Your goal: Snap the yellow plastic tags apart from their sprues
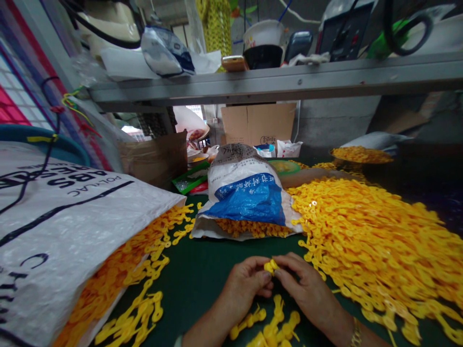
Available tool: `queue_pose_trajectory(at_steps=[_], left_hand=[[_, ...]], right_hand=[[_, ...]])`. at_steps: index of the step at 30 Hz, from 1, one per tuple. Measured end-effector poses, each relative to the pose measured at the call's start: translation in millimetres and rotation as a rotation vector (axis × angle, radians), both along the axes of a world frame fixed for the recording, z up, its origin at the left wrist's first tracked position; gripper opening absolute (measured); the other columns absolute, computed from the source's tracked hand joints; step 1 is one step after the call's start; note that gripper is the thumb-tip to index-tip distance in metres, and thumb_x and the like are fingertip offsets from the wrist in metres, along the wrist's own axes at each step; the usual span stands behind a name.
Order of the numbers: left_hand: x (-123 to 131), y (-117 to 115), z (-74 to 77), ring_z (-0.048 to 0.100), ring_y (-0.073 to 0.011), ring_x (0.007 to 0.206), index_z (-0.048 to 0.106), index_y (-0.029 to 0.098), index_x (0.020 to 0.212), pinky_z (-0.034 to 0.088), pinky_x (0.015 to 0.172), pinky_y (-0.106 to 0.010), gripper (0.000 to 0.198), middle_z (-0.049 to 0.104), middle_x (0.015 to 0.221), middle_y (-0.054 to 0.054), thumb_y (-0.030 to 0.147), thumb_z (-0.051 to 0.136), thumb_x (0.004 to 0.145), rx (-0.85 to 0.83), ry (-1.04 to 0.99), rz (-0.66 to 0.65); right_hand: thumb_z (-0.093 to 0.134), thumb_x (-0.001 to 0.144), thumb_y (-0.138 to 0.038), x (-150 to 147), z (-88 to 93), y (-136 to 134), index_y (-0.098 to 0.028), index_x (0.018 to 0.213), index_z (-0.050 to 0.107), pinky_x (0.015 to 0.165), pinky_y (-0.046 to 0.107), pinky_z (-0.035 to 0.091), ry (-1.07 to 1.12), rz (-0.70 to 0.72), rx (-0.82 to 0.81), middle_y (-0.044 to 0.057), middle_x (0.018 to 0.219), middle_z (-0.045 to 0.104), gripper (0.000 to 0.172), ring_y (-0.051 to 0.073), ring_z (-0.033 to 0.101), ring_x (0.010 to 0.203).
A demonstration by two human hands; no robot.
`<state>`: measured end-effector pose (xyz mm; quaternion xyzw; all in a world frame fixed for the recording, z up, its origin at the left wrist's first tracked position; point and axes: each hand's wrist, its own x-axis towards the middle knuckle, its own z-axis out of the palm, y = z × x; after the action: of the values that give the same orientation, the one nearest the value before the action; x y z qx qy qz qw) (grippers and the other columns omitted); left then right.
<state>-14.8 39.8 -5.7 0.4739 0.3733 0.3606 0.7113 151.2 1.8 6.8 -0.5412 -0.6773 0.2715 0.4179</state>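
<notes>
Between my fingertips, over the green tabletop point(191, 284), is a small yellow plastic piece point(271, 266). My left hand point(249, 282) pinches it from the left with thumb and forefinger. From the other side my right hand point(304, 284) grips it the same way; a gold-coloured band circles that wrist. Fingers cover much of the piece, so its full shape is hidden. Just below my hands lie several loose yellow plastic pieces point(277, 325) with rounded ends.
A large heap of yellow pieces point(383, 231) spreads on the right. At left, a white sack point(72, 207) spills more pieces. Ahead lies a blue-and-white bag point(249, 197) with pieces at its mouth. A metal shelf beam point(253, 82) crosses above, loaded with items.
</notes>
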Motion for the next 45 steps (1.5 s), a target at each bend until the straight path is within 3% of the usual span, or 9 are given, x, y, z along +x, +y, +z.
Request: queue_pose_trajectory(at_steps=[3, 10, 21, 28, 31, 35, 39, 43, 45], left_hand=[[0.3, -1.1, -0.4, 0.064, -0.0151, 0.072, 0.069, 0.012, 0.094, 0.051, 0.061, -0.024, 0.031, 0.07, 0.081, -0.006, 0.03, 0.074, 0.069, 0.003, -0.009, 0.009], [2.6, -2.7, -0.5, 0.06, -0.0134, 0.062, 0.07, 0.014, 0.086, 0.046, 0.06, -0.024, 0.025, 0.068, 0.067, -0.002, 0.028, 0.075, 0.066, 0.059, 0.05, 0.054], [2.0, -7.6, 4.7, 0.06, -0.0146, 0.063, 0.073, 0.013, 0.089, 0.047, 0.061, -0.025, 0.025, 0.069, 0.068, -0.004, 0.029, 0.072, 0.07, 0.084, 0.019, 0.11], [5.0, -15.3, 5.8, 0.055, -0.0116, 0.06, 0.074, 0.016, 0.087, 0.045, 0.058, -0.022, 0.017, 0.065, 0.068, -0.001, 0.027, 0.07, 0.074, 0.234, 0.027, 0.158], [6.1, -14.1, 3.6, 0.056, -0.0116, 0.061, 0.074, 0.016, 0.088, 0.046, 0.059, -0.022, 0.019, 0.067, 0.069, -0.001, 0.028, 0.07, 0.074, 0.205, 0.022, 0.156], [6.4, -7.2, 1.6, 0.061, -0.0147, 0.063, 0.073, 0.014, 0.092, 0.05, 0.063, -0.027, 0.032, 0.071, 0.075, -0.004, 0.033, 0.076, 0.066, 0.056, -0.034, 0.171], [7.3, -4.2, 1.6, 0.063, -0.0165, 0.066, 0.073, 0.012, 0.098, 0.052, 0.067, -0.03, 0.042, 0.071, 0.075, -0.007, 0.04, 0.075, 0.067, 0.022, -0.037, 0.134], [8.7, -13.0, 3.1, 0.06, -0.0136, 0.056, 0.072, 0.013, 0.095, 0.051, 0.059, -0.028, 0.037, 0.066, 0.067, -0.003, 0.037, 0.074, 0.067, 0.035, -0.022, 0.147], [7.7, -18.7, 5.6, 0.059, -0.0124, 0.056, 0.073, 0.015, 0.093, 0.049, 0.057, -0.025, 0.03, 0.067, 0.079, -0.005, 0.035, 0.071, 0.071, 0.172, 0.059, 0.145]], right_hand=[[0.051, 0.091, -0.024, -0.2, 3.6, -1.9, -0.023, 0.093, 0.069, 0.074, 0.026, 0.048, 0.004, 0.009, -0.032, 0.001, 0.084, 0.061, 0.018, 0.017, 0.061, 0.082], [0.049, 0.092, -0.023, -5.9, 9.1, -7.6, -0.024, 0.09, 0.069, 0.067, 0.026, 0.046, -0.056, 0.028, -0.039, 0.0, 0.078, 0.058, 0.02, 0.017, 0.06, 0.076], [0.039, 0.097, -0.022, -14.3, -0.2, -16.4, -0.025, 0.1, 0.065, 0.071, 0.028, 0.046, -0.026, 0.062, 0.06, 0.001, 0.081, 0.058, 0.026, 0.017, 0.058, 0.077], [0.039, 0.095, -0.021, -15.1, -23.5, -19.7, -0.025, 0.119, 0.058, 0.075, 0.029, 0.052, -0.047, 0.059, 0.207, 0.006, 0.087, 0.062, 0.03, 0.021, 0.061, 0.085], [0.04, 0.094, -0.02, -14.3, -30.4, -19.8, -0.023, 0.129, 0.051, 0.078, 0.033, 0.052, -0.127, 0.046, 0.246, 0.01, 0.095, 0.064, 0.037, 0.023, 0.062, 0.089], [0.039, 0.094, -0.024, -13.3, -15.6, -15.2, -0.02, 0.124, 0.058, 0.074, 0.035, 0.052, -0.177, 0.059, 0.119, 0.01, 0.09, 0.064, 0.035, 0.024, 0.062, 0.084], [0.044, 0.094, -0.034, -8.5, 1.0, -7.4, -0.026, 0.113, 0.065, 0.085, 0.032, 0.051, 0.065, 0.058, -0.08, 0.006, 0.1, 0.068, 0.03, 0.022, 0.063, 0.096], [0.058, 0.082, -0.048, -2.6, -6.9, -4.2, -0.026, 0.101, 0.072, 0.09, 0.035, 0.05, 0.268, -0.001, -0.279, 0.006, 0.102, 0.073, 0.032, 0.028, 0.065, 0.099], [0.066, 0.073, -0.051, -0.1, -15.3, -3.6, -0.027, 0.094, 0.075, 0.086, 0.037, 0.052, 0.341, -0.026, -0.423, 0.006, 0.1, 0.075, 0.033, 0.032, 0.065, 0.098]])
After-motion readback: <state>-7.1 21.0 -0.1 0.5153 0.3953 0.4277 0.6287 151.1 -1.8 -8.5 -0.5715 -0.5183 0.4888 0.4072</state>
